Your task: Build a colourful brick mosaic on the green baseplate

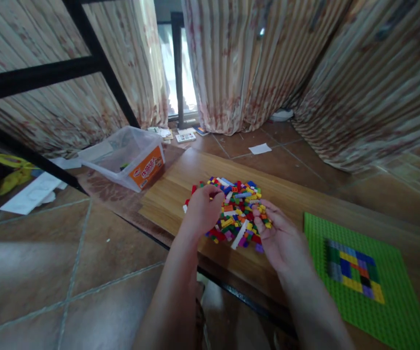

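A heap of small toy bricks (237,214) in many colours is spread on a wooden board. Over its left part, my left hand (204,209) reaches in with its fingers curled together; whatever they may hold is hidden. My right hand (281,236) is at the heap's right edge, palm turned up, its fingers and thumb around several yellow bricks (264,216). A long white brick (239,235) lies at the near side of the heap. To the right, a green baseplate (395,287) carries a flat block of mixed-colour bricks (354,267).
A clear plastic bin (122,167) with an orange label stands tilted left of the wooden board (173,184). Papers (186,137) and a white sheet (260,148) lie on the tiled floor. Striped curtains (268,63) hang behind, and a black metal frame (100,63) rises at left.
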{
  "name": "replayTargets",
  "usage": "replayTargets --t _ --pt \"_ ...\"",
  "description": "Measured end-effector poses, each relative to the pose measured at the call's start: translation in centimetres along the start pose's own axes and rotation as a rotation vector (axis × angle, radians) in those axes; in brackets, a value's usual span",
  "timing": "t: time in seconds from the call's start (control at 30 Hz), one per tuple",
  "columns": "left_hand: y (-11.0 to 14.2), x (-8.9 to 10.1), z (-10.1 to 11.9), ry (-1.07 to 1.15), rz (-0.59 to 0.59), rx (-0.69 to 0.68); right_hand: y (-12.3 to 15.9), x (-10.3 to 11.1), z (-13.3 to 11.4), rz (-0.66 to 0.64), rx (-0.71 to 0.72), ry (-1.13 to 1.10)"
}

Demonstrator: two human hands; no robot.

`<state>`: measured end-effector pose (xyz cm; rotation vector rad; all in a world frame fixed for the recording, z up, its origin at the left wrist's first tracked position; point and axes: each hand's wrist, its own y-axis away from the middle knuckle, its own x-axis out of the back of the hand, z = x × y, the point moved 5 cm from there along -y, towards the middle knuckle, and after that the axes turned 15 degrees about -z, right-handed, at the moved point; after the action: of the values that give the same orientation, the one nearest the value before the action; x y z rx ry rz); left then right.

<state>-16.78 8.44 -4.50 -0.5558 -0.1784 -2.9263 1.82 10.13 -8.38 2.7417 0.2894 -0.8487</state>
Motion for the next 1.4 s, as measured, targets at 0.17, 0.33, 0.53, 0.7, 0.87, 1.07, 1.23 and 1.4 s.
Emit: replayTargets --t 0.17,0.33,0.53,0.7,0.87,1.07,1.23,1.4 --pt "0.7 2.4 -1.5 -0.332 -0.073 0.17 -1.1 -2.6 -0.1 -0.116 0.039 0.29" --pt "1.2 3.0 -1.8 -0.283 -0.019 0.175 -3.8 -5.1 0.0 -0.265 0.017 0.824" --pt "1.5 3.0 -1.7 -0.355 -0.075 0.184 -5.7 -6.9 -0.8 -0.376 0.243 1.586" --pt "1.5 2.4 -1.5 -0.393 -0.084 0.172 -5.5 -6.7 -0.1 -0.438 0.301 1.79" --pt "1.6 1.1 -1.0 -0.423 -0.092 0.142 -4.9 -6.3 0.3 -0.476 0.383 1.799" --pt "1.7 0.4 -0.7 -0.519 -0.145 0.19 -4.7 -6.1 0.5 -0.479 0.316 1.834" --pt "1.6 0.5 -0.7 -0.605 -0.243 0.246 -3.7 -6.4 -0.1 -0.537 0.323 1.785" --pt "1.3 0.9 -1.2 -0.563 -0.259 0.247 -2.1 -4.5 -3.0 -0.422 0.371 1.625"
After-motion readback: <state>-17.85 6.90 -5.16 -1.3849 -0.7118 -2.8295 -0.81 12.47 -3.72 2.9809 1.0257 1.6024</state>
